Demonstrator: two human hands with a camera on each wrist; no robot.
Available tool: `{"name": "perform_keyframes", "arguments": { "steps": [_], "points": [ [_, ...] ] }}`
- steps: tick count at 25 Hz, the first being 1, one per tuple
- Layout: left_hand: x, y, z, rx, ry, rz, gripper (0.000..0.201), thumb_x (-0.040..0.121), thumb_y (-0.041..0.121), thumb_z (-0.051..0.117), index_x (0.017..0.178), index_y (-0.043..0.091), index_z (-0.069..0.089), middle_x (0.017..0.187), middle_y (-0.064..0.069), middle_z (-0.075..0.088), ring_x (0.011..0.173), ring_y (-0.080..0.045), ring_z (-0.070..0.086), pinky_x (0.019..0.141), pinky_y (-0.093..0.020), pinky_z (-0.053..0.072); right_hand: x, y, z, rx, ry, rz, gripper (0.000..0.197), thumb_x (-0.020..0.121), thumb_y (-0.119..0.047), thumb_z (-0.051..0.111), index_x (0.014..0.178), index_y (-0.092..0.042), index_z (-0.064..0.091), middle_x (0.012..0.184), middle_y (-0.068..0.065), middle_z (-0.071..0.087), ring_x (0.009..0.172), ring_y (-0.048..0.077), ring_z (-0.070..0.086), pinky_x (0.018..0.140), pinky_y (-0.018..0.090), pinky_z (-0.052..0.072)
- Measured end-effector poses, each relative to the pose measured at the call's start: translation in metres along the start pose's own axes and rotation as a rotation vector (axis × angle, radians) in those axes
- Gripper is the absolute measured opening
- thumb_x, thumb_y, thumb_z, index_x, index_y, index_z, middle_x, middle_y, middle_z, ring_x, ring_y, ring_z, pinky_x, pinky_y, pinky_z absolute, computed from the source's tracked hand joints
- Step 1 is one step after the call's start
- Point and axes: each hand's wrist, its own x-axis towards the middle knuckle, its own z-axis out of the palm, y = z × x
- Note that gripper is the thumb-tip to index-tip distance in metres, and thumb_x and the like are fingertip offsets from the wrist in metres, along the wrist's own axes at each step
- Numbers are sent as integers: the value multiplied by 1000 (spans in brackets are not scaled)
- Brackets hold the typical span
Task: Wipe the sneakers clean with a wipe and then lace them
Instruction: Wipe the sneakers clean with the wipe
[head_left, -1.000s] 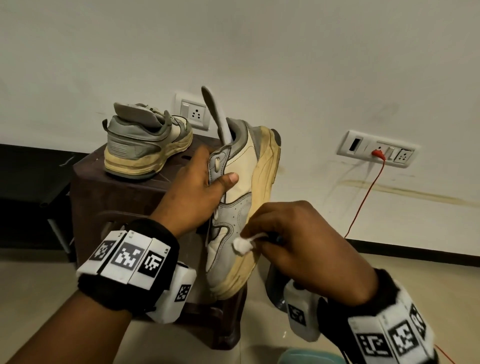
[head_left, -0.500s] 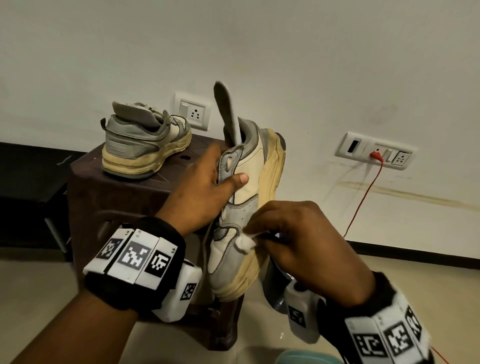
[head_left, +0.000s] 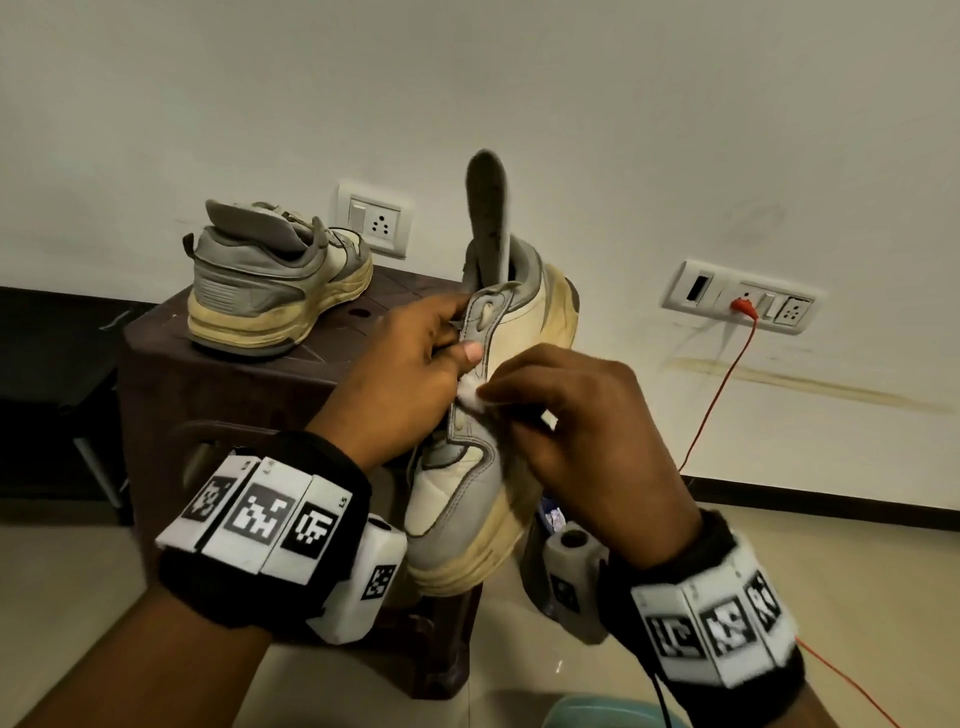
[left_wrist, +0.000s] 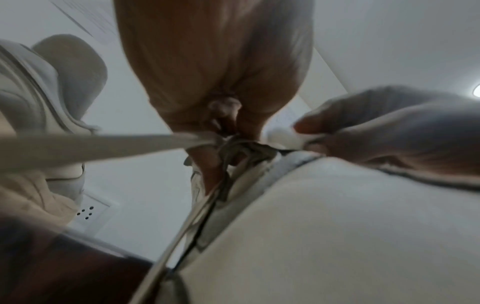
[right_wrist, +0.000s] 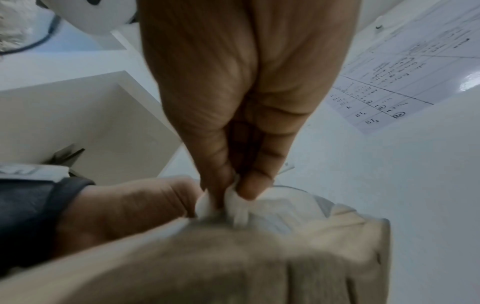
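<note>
Your left hand (head_left: 410, 374) is gripping the light, soft grey-and-cream sneaker (head_left: 483, 467) by its eyelet flap; your right hand (head_left: 587, 426), at three o'clock, is pinching the small white wipe (head_left: 470, 392) against it.

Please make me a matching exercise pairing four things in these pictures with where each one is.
Things:
1. wipe
2. held sneaker
3. second sneaker
4. red cable

Places:
A. resting on the brown stool
B. plugged into a wall socket
C. pinched in the right hand
D. gripped by the left hand, toe down

Pairs: 1-C, 2-D, 3-A, 4-B
</note>
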Motion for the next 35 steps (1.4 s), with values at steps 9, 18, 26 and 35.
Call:
{"name": "perform_keyframes", "arguments": {
  "steps": [9,18,26,35],
  "points": [
    [1,12,14,90,25,14,26,88,11,64,113,17,67,85,5,74,82,-5,69,78,-23,54,-3,9,-9,-26,53,80,10,82,-12,72,90,-16,75,83,-3,67,74,12,63,63,36,53],
    [-5,5,16,553,270,258,24,77,32,74,91,16,61,96,5,46,94,-13,47,73,-22,37,-1,23,1,3,228,209,7,83,-11,72,88,-15,74,81,-3,67,74,12,62,65,36,52],
    [-18,23,8,600,-91,121,26,82,45,58,104,32,61,93,19,58,85,-5,54,70,-28,43,-3,32,3,17,284,224,10,81,-6,71,87,-13,75,81,-2,69,74,12,63,66,36,53],
    [-16,21,18,691,-188,56,39,95,47,39,131,36,31,133,9,52,114,-19,55,89,-43,46,-1,39,-4,130,327,228,14,80,-4,69,89,-12,74,85,-2,71,79,8,66,71,33,55]
  ]
}}
